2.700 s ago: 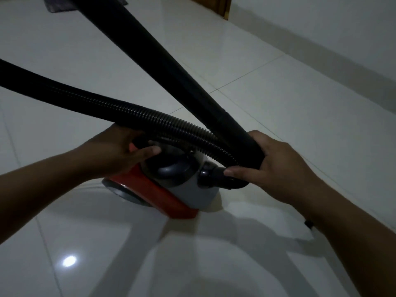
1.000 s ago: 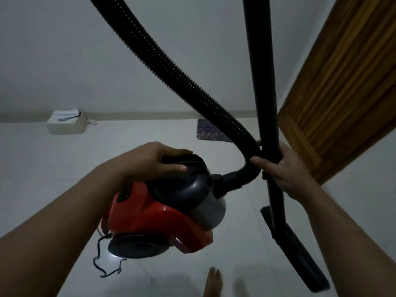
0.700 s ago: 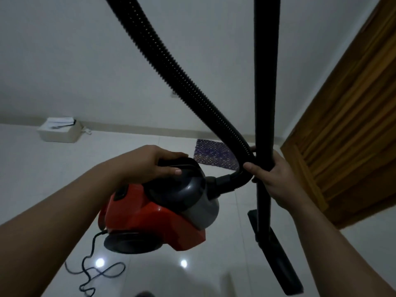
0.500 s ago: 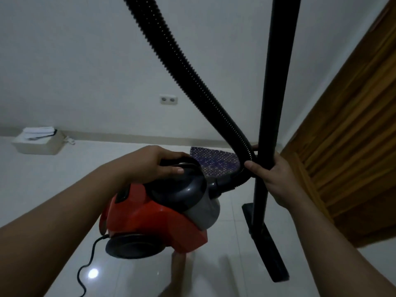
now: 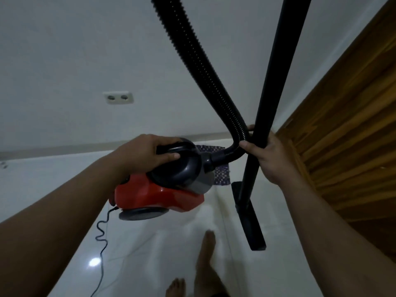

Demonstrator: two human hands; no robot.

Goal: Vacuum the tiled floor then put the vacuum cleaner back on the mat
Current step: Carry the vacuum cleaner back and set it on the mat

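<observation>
Carry-back step, by the look of it: left hand (image 5: pixel 145 156) grips handle of red vacuum cleaner (image 5: pixel 158 192), held above tiled floor (image 5: pixel 150 243); right hand (image 5: pixel 271 156) clasps hose (image 5: pixel 205 67) and wand (image 5: pixel 272 86) together. Mat (image 5: pixel 221 172) lies far, beyond cleaner. Next: walk on, lower cleaner onto mat, minding trailing cord (image 5: pixel 101 236).

Both forearms are bare from the frame's edge to the wrist, with no sleeve, watch, bracelet or glove on either. The left hand (image 5: pixel 147 155), at about 10 o'clock from the frame's centre, and the right hand (image 5: pixel 271 156), at about 2 o'clock, carry no rings on the fingers (image 5: pixel 169 156) that show. At 6 o'clock, two bare feet (image 5: pixel 206 251) show, without shoes or socks; the nearer one is cut off by the bottom edge.
</observation>
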